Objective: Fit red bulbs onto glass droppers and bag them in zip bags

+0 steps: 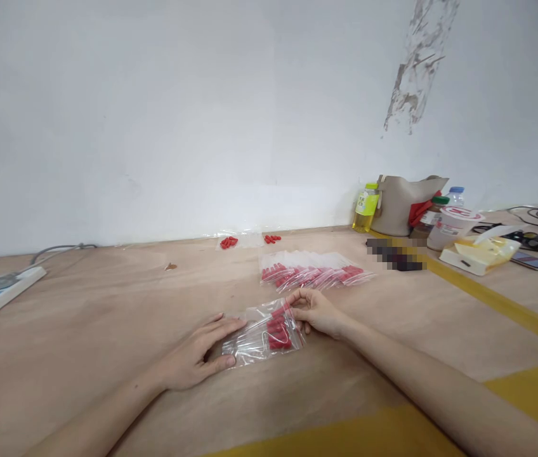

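A clear zip bag (254, 339) lies in front of me on the table, holding several thin clear tubes with red ends (278, 333). My left hand (197, 355) rests at the bag's left end, fingers stretched out and thumb apart, touching its edge. At the upper right corner, my right hand (315, 312) pinches the bag's edge beside one red end; whether that piece is inside the bag I cannot tell. Just beyond lies an overlapping row of similar filled bags (314, 270).
Small red pieces on clear plastic (229, 242) lie by the wall. A power strip (5, 298) is at left. On the right stand a yellow-green bottle (365, 208), a grey bag (397, 209), a lidded tub (452, 228), a tissue pack (481, 251) and a phone (534, 261).
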Demonstrator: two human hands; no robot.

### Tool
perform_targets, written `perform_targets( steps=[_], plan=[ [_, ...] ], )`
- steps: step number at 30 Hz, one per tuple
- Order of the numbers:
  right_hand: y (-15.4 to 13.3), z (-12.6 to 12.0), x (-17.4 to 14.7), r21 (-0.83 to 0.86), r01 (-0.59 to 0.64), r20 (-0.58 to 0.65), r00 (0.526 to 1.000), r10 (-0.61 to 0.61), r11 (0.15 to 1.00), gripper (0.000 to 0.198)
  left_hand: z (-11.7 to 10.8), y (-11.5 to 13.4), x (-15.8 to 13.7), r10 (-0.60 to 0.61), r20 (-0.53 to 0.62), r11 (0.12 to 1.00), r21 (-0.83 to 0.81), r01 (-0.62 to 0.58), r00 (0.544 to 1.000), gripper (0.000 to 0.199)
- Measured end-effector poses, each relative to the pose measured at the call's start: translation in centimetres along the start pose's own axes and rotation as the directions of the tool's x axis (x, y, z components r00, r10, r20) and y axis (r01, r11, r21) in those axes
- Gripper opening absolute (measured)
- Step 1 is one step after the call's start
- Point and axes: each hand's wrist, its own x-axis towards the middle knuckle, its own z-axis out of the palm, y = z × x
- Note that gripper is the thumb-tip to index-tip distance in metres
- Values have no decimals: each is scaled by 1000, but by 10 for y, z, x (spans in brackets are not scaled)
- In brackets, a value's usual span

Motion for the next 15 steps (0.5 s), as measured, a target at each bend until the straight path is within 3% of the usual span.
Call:
perform_targets(
  steps=[5, 10, 12, 15],
  plan=[
    [4, 11, 2, -99, -21, -154, 988, 6, 995, 23, 2, -2, 1, 14, -2, 1000, 1, -14, 1000, 53],
    [14, 14, 5, -234, 116, -338, 921, -192, 965, 18, 1, -2, 3, 18, 5, 1000, -11, -18, 1000, 53],
    [15, 12, 5, -241, 175, -276, 930, -241, 955, 23, 0, 0, 2, 34, 1, 999, -22, -34, 999, 52],
    [11, 8, 2, -208, 155, -75, 982, -174, 966, 21, 1, 2, 0, 34, -28, 999, -37, -35, 999, 45]
  ],
)
